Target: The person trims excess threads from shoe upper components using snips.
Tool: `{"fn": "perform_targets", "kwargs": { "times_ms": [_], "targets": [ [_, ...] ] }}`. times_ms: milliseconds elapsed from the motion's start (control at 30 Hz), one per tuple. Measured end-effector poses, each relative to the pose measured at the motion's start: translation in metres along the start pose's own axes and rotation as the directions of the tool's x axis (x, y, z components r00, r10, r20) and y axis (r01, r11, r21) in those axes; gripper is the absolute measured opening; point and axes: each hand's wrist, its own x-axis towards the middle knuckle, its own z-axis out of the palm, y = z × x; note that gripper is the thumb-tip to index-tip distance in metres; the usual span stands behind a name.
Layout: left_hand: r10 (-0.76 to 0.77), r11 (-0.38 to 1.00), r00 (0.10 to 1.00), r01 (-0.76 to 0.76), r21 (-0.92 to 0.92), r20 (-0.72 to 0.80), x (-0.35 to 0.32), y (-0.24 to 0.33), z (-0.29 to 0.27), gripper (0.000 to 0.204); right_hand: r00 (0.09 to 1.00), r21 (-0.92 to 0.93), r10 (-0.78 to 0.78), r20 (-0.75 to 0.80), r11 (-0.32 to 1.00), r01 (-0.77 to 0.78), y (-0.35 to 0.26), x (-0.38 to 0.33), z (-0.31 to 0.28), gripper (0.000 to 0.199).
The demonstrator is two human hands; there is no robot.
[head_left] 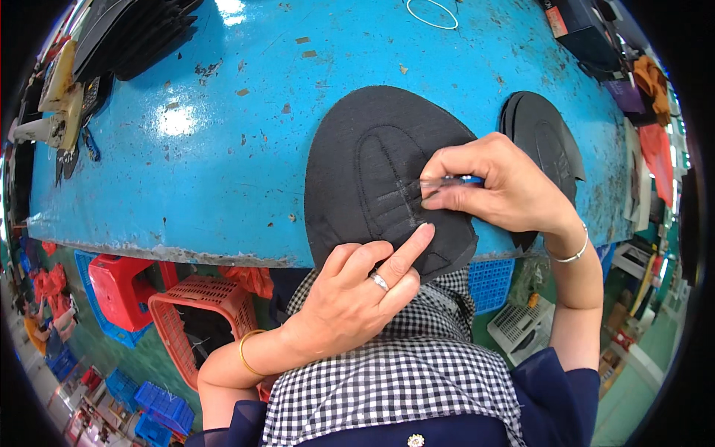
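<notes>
A black rounded fabric piece (339,164), with a stitched loop and short cross lines, lies at the near edge of the blue table and overhangs it slightly. My left hand (354,290) rests on its near part, fingers spread and index finger stretched toward the stitched lines. Over the piece's right side, my right hand (503,182) pinches a thin metal tool (450,181) with a bit of blue on it. Its tip points at the middle stitch line; its exact kind is mostly hidden by my fingers. Right of that hand sits a stack of similar black pieces (547,127).
A larger black stack (134,37) stands at the far left of the blue table (223,179). A white ring (432,13) lies at the back, and a dark box (585,33) at the far right. Below left are a red stool (119,290) and an orange basket (205,294).
</notes>
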Motion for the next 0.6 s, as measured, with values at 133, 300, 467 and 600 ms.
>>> {"fn": "perform_targets", "kwargs": {
  "times_ms": [133,300,467,600],
  "targets": [
    [0.044,0.997,0.998,-0.046,0.054,0.04,-0.001,-0.002,0.0,0.006,0.995,-0.186,-0.096,-0.018,0.978,0.091,0.001,0.003,0.002,0.013],
    [0.045,0.997,0.998,-0.048,0.065,0.04,-0.002,-0.002,0.0,0.007,0.987,-0.219,-0.141,-0.075,0.968,0.121,-0.001,0.005,0.009,0.015],
    [0.082,0.994,0.996,-0.084,0.074,0.026,-0.001,-0.004,0.001,0.009,0.979,-0.27,-0.175,-0.101,0.952,0.142,-0.003,0.006,0.012,0.016],
    [0.062,0.997,0.997,-0.059,0.056,-0.048,0.001,-0.003,0.003,0.01,0.973,-0.284,-0.198,-0.118,0.946,0.158,0.001,0.005,0.014,0.017]
  ]
}}
